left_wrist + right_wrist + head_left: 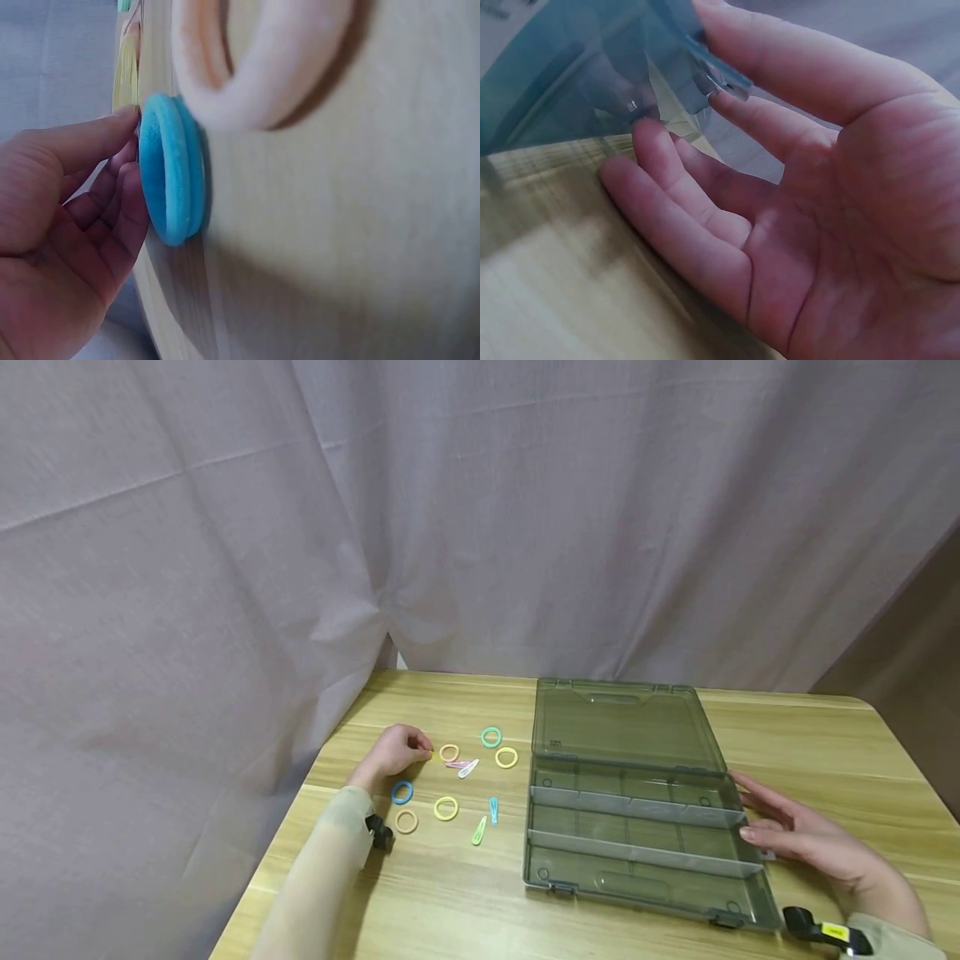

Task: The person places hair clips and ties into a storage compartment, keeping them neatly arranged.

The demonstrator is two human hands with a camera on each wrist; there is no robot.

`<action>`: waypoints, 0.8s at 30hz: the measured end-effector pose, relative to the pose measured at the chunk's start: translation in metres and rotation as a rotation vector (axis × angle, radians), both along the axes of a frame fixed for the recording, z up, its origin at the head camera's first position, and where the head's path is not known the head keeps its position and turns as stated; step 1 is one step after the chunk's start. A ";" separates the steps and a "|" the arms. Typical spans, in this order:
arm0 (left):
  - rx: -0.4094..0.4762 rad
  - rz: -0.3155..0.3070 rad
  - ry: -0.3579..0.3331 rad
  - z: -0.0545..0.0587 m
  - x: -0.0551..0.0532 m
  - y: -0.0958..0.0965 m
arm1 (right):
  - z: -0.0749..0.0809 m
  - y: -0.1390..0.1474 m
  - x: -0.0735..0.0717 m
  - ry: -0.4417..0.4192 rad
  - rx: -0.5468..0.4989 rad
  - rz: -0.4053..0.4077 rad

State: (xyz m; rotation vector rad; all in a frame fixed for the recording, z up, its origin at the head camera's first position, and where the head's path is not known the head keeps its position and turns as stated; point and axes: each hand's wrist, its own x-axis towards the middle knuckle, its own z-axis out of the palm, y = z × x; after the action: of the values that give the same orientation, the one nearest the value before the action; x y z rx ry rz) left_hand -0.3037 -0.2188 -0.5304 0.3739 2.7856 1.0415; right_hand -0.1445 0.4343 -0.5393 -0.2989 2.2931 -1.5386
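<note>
In the head view my left hand [396, 750] pinches a small yellow hair clip [127, 69] between thumb and fingers at the table's left. Just under those fingers, a blue hair tie [174, 172] stands out in the left wrist view. Beside the hand lie an orange hair tie [449, 752], a pink hair clip [455, 765] and a white one [468, 768]. My right hand [813, 837] holds the right side of a dark see-through storage box [645, 852], thumb at its rim and fingers along the outside. The box's lid [622, 727] is folded back.
Nearer the front lie a second orange hair tie [407, 822], a yellow hair tie [446, 808], a green clip [479, 831] and a blue clip [493, 810]. Farther back are a green hair tie [491, 737] and another yellow one [506, 757]. A grey curtain [480, 527] hangs behind the table.
</note>
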 end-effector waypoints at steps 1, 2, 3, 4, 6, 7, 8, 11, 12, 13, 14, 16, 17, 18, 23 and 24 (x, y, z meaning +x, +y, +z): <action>0.003 0.001 0.000 0.000 0.000 0.000 | 0.000 0.000 0.000 0.002 0.002 0.000; 0.006 0.003 -0.002 0.000 0.000 0.000 | 0.000 0.000 0.000 -0.004 -0.003 -0.004; 0.011 0.005 -0.005 0.000 0.000 0.000 | 0.000 0.000 0.000 -0.001 -0.007 -0.001; 0.014 0.009 -0.009 0.000 0.000 0.000 | -0.001 0.000 -0.001 -0.003 -0.012 -0.002; 0.021 0.007 -0.012 0.000 0.000 -0.001 | -0.002 0.000 -0.001 -0.002 -0.025 -0.001; 0.024 0.005 -0.014 0.000 0.001 -0.001 | -0.002 0.000 0.000 -0.003 -0.032 -0.001; 0.027 0.003 -0.015 0.001 0.001 -0.002 | -0.002 0.000 0.000 -0.002 -0.033 -0.002; 0.038 -0.014 -0.019 0.002 0.001 -0.002 | -0.003 0.000 0.001 0.002 -0.040 -0.001; 0.043 -0.020 -0.020 0.003 0.001 -0.002 | -0.003 0.000 0.001 -0.001 -0.045 -0.003; 0.051 -0.025 -0.026 0.003 0.002 -0.003 | -0.003 0.000 0.002 -0.006 -0.049 -0.002; 0.060 -0.029 -0.030 0.004 0.002 -0.002 | -0.003 0.000 0.002 -0.010 -0.053 -0.003; 0.084 -0.035 -0.040 0.005 0.003 -0.003 | -0.003 0.000 0.003 -0.018 -0.067 -0.004; 0.097 -0.036 -0.042 0.005 0.004 -0.004 | -0.003 0.000 0.003 -0.018 -0.070 -0.005; 0.115 -0.035 -0.045 0.005 0.004 -0.004 | -0.004 0.000 0.003 -0.015 -0.070 -0.007; 0.213 -0.012 -0.057 0.004 0.004 -0.008 | -0.005 0.000 0.001 0.013 -0.055 -0.013; 0.231 -0.002 -0.060 0.005 0.005 -0.008 | -0.006 0.001 0.001 0.015 -0.051 -0.014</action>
State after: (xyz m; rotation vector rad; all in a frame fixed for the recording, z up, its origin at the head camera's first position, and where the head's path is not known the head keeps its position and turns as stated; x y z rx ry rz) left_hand -0.2988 -0.2265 -0.5256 0.3652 2.6186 1.3555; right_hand -0.1434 0.4350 -0.5449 -0.3090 2.2747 -1.6095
